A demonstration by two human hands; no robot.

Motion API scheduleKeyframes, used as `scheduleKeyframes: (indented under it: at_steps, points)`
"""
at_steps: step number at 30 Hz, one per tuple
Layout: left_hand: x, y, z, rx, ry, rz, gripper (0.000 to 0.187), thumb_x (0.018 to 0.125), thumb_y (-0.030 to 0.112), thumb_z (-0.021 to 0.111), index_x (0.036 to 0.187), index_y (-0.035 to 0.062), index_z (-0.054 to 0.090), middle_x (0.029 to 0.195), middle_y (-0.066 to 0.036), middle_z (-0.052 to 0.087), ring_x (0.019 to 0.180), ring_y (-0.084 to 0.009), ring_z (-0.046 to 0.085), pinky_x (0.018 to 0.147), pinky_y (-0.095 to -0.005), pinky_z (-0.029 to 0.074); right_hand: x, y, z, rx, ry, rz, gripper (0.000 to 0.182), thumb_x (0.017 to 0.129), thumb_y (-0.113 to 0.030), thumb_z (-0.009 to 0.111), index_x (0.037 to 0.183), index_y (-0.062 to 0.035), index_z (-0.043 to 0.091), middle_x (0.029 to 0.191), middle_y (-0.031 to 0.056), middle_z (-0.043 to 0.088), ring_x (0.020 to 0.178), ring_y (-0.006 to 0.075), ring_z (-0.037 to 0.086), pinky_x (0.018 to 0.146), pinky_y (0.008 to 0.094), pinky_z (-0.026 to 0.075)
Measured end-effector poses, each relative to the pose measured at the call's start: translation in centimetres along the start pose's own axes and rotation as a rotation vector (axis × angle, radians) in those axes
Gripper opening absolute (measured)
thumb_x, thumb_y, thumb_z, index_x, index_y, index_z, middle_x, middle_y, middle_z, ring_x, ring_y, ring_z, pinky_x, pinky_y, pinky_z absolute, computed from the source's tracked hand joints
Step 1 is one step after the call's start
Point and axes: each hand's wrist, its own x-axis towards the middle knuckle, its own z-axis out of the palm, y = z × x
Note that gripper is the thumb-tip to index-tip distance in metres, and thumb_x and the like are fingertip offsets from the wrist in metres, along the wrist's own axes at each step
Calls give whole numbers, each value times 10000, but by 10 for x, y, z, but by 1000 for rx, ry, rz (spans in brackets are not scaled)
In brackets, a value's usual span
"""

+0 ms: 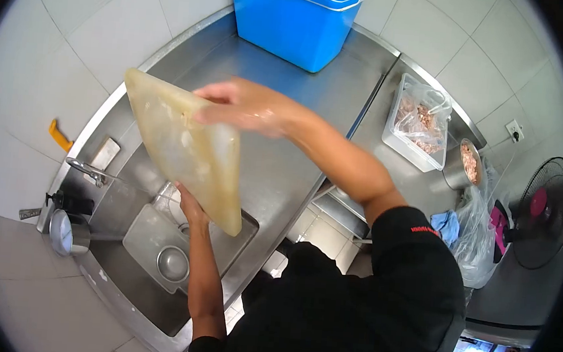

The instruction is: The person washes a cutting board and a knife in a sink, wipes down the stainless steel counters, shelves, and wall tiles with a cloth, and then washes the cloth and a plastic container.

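A large yellowed plastic cutting board (178, 141) with a whitish middle is held tilted above the sink (114, 269). My left hand (193, 206) grips its lower edge, with the fingers partly hidden behind it. At the upper edge is my right hand (250, 109), somewhat blurred, its fingers apart and reaching over the edge and face of the board. Water runs in a thin stream from the faucet (90, 171) toward the board. Below, a grey plastic tray or board (144, 238) lies in the sink with a round metal bowl (173, 263) on it.
A blue cooler (293, 21) stands at the back of the steel counter (279, 169). On the right are a clear bin (415, 153) of bagged chopped meat, a metal pot (455, 171) of meat and a fan (543, 210). Another pot (78, 234) sits by the sink's left rim.
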Motion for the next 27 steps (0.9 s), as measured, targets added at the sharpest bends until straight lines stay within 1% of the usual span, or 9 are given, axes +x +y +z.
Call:
scheduleKeyframes:
  at_steps: [2,4,7,12,16,19,21,25,27]
  points:
    - [-7,1,8,-24,-51,79,647,936,508,326,1316,-15,348,1256,-121,484,1075,-264,533,874,-373,480,-25,9,15,148,30,-142,465,789,-313,632,1104,21,560,1013,121,607,981,164,517,830,314,422]
    - [-9,-3,15,-6,-32,48,641,941,500,314,1324,-13,337,1260,-122,480,1081,-265,530,883,-372,474,-42,26,41,325,413,-230,469,813,-336,642,1114,11,544,1007,108,611,958,148,531,817,315,437]
    - [-3,-18,24,47,-88,-23,624,951,487,292,1330,-7,329,1262,-121,478,1081,-266,529,892,-369,465,-49,41,45,271,617,-145,432,828,-318,639,1086,16,545,952,90,622,885,134,551,762,304,459]
    - [-7,-34,57,169,-259,-50,579,965,458,279,1304,0,383,1232,-116,503,1039,-239,544,844,-348,474,-104,38,38,284,1013,-203,390,836,-292,641,1036,32,556,878,50,623,804,105,543,687,278,465]
    - [-14,-35,106,903,-500,-274,588,936,461,386,1272,-19,438,1188,-140,535,974,-193,553,800,-261,457,-159,36,23,196,1298,-217,306,864,-250,618,999,22,583,882,50,625,764,88,552,672,241,457]
    - [-6,-47,142,1069,-624,-238,666,884,478,488,1311,-24,389,1209,-175,526,1013,-228,554,843,-274,443,-179,37,5,174,1540,-238,279,862,-211,628,1005,26,592,881,47,628,764,96,547,693,239,446]
    - [13,-65,153,1186,-644,29,721,839,458,564,1350,1,341,1264,-208,486,1101,-284,521,902,-327,423,-189,57,-15,88,1649,-155,317,856,-231,637,1022,34,587,894,53,622,800,105,538,727,249,439]
    - [45,-76,158,1277,-736,210,727,826,421,584,1365,12,315,1307,-238,433,1209,-336,433,971,-376,376,-187,93,-77,-29,1751,-221,312,862,-241,619,1005,35,588,883,60,614,794,118,539,723,262,438]
    - [65,-83,157,1558,-672,280,728,821,407,582,1382,42,294,1324,-240,407,1246,-371,376,1004,-388,350,-181,111,-114,-96,1780,-193,306,862,-240,613,995,34,591,872,61,613,789,121,542,716,266,440]
